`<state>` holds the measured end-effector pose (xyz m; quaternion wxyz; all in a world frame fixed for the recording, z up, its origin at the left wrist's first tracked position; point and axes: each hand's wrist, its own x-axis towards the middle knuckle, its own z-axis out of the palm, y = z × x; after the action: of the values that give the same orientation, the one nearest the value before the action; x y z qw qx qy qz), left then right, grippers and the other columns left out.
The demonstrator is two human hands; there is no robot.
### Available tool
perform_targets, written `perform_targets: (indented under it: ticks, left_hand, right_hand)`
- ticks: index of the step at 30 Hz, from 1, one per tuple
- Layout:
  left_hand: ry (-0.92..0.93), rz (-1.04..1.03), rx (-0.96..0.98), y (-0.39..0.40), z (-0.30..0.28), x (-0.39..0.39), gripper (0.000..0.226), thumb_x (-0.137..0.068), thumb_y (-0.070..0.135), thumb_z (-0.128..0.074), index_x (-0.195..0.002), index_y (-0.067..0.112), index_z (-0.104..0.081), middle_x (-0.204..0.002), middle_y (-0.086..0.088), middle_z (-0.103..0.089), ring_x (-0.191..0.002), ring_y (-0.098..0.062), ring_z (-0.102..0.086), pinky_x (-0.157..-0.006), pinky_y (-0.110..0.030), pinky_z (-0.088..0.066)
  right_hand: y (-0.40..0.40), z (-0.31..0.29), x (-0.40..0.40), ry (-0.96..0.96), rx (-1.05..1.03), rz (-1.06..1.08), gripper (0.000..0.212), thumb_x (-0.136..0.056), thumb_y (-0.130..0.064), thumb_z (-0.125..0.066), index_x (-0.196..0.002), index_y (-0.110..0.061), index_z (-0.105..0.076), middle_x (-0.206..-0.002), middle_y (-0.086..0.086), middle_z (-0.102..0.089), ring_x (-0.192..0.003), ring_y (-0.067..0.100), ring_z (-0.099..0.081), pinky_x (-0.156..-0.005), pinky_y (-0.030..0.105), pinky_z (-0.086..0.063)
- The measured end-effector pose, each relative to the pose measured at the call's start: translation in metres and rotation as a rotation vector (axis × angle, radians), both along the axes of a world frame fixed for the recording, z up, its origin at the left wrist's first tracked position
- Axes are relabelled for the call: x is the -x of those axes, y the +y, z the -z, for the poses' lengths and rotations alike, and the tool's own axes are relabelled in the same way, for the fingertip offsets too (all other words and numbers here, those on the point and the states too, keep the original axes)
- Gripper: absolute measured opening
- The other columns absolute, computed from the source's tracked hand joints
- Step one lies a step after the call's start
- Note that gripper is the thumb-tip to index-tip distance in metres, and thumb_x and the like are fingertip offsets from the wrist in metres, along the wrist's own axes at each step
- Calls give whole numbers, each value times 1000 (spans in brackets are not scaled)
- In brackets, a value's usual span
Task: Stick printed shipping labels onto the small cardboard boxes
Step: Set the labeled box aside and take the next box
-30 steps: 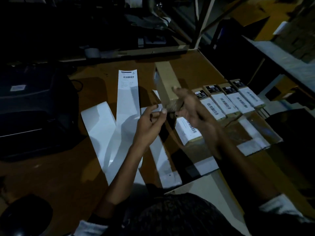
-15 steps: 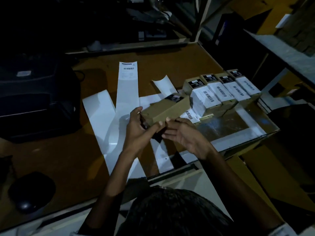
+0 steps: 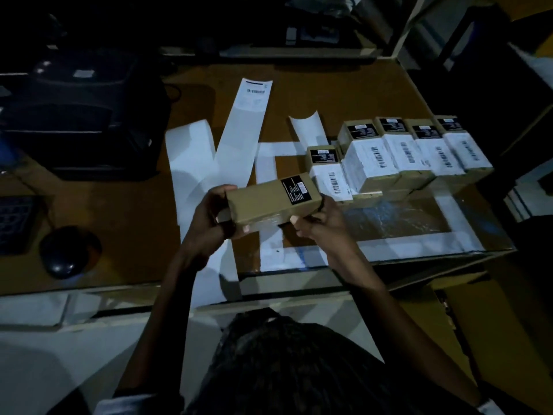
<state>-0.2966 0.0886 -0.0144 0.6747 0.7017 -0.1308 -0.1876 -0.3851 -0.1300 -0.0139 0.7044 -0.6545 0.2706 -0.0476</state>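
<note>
I hold a small brown cardboard box [image 3: 269, 199] with a black sticker above the table. My left hand [image 3: 209, 217] grips its left end, fingers curled round it. My right hand [image 3: 320, 226] holds its right end from below. The box carries no white label on the faces I see. Behind it a row of several similar boxes [image 3: 398, 151] stands with white barcode labels stuck on them. A long white label strip [image 3: 242, 130] with one printed label at its far end lies on the table, with empty backing strips [image 3: 188, 163] beside it.
A black label printer [image 3: 80, 115] stands at the left, a black mouse [image 3: 68, 253] and part of a keyboard [image 3: 15, 223] in front of it. White tape marks [image 3: 389, 247] frame a shiny patch of the brown table. The table's edge runs just below my hands.
The box has come into both hands and been lifted and turned so its long side faces me. The view has shifted downward and closer.
</note>
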Motion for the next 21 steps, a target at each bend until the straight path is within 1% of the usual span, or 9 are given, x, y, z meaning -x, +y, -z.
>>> perform_targets:
  ticks: [3, 5, 8, 12, 14, 16, 17, 19, 21]
  left_hand:
    - [-84, -33, -54, 1, -2, 3, 83, -59, 16, -92, -131, 10, -51, -132, -3, -60, -127, -14, -54, -82, -29, -59]
    - [-167, -63, -83, -6, -3, 8, 91, -56, 28, -96, -131, 8, -49, -134, -4, -57, -127, -12, -53, -89, -31, -58]
    - [-292, -74, -68, -23, 3, 15, 86, -62, 22, -93, -130, 3, -43, -132, -4, -53, -126, -15, -52, -91, -34, -57]
    - [-294, -113, -65, -47, 9, 21, 85, -61, 4, -93, -128, 6, -41, -126, 7, -53, -117, -10, -59, -93, -36, -55]
    - [-305, -146, -93, -53, 10, 22, 86, -59, 5, -95, -125, 17, -41, -123, 11, -51, -114, -5, -57, -94, -35, -54]
    - [-349, -145, -153, -54, 15, 21, 88, -56, 16, -96, -123, 31, -40, -124, 8, -49, -117, -12, -55, -95, -41, -54]
    - [-369, -131, -181, -53, 17, 21, 84, -57, 21, -96, -121, 33, -42, -125, 9, -49, -118, -16, -55, -94, -43, -54]
    - [-384, -95, -206, -49, 20, 22, 68, -63, 22, -93, -116, 26, -50, -119, 14, -52, -114, -15, -57, -90, -44, -55]
    - [-335, -65, -199, -43, 20, 19, 53, -67, 14, -91, -110, 20, -59, -110, 15, -61, -106, -8, -63, -87, -38, -58]
  right_hand:
    - [3, -3, -9, -32, -179, 35, 57, -89, 2, -71, -136, -15, -44, -122, 13, -63, -110, 33, -67, -85, 41, -61]
    - [4, -8, -16, -37, -272, 58, 50, -93, -8, -70, -133, -19, -43, -118, 11, -63, -109, 38, -66, -88, 45, -60]
    - [16, -15, -23, 2, -294, -4, 40, -94, -27, -71, -125, -32, -46, -114, -2, -63, -105, 30, -67, -85, 43, -61]
    - [26, -22, -35, 54, -226, -21, 44, -90, -37, -73, -125, -37, -46, -120, -3, -64, -102, 18, -66, -75, 43, -63]
    - [27, -25, -42, 66, -184, 1, 56, -87, -40, -76, -133, -32, -45, -119, -4, -67, -102, 16, -68, -73, 40, -63]
    - [29, -24, -49, 59, -158, 25, 67, -82, -37, -82, -136, -25, -44, -116, -1, -70, -97, 15, -71, -74, 37, -63]
    - [30, -23, -52, 58, -133, 23, 71, -80, -35, -84, -136, -22, -42, -115, 0, -69, -95, 13, -72, -73, 33, -63]
    - [33, -19, -58, 80, -44, 5, 85, -75, -33, -88, -138, -20, -32, -117, -1, -66, -99, 11, -69, -71, 24, -60]
    - [33, -14, -62, 135, 76, -13, 90, -72, -34, -90, -134, -20, -25, -124, 0, -61, -110, 13, -63, -81, 26, -58]
